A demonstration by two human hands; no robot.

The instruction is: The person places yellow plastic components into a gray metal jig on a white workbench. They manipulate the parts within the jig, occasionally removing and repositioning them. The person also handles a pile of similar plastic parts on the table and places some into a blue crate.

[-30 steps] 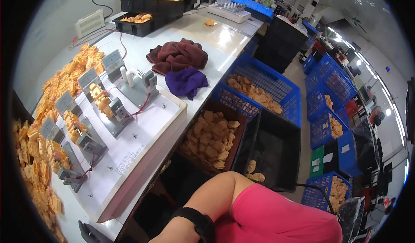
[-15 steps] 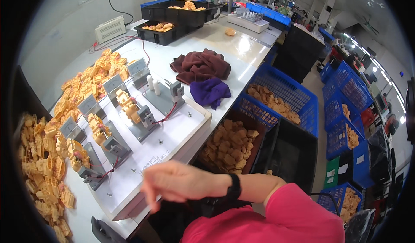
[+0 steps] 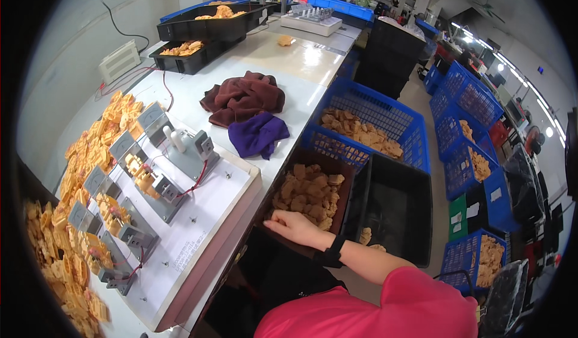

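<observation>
My right hand (image 3: pixel 294 226), a black band on its wrist, is at the near edge of a brown bin (image 3: pixel 345 208) filled with tan plastic pieces (image 3: pixel 307 196). Its fingers are bent and pressed together; whatever may be in them is hidden. My left hand is out of view. On the table to the left is a white test board (image 3: pixel 205 202) with several grey clamp stations and small dial meters (image 3: pixel 155 120). Yellow plastic housings sit in three of the stations, among them one housing (image 3: pixel 141 175); the farthest station (image 3: pixel 186 151) bears two white posts.
Yellow housings (image 3: pixel 90 151) are heaped along the table's left side. Brown cloth (image 3: pixel 244 97) and purple cloth (image 3: pixel 257 134) lie beyond the board. A black bin (image 3: pixel 397 199) and a blue crate (image 3: pixel 415 124) adjoin the brown bin. Black trays (image 3: pixel 198 28) stand at the back.
My right hand has moved right, from over the board's near edge to the edge of the brown bin. The whole view has shifted, so the table appears farther left.
</observation>
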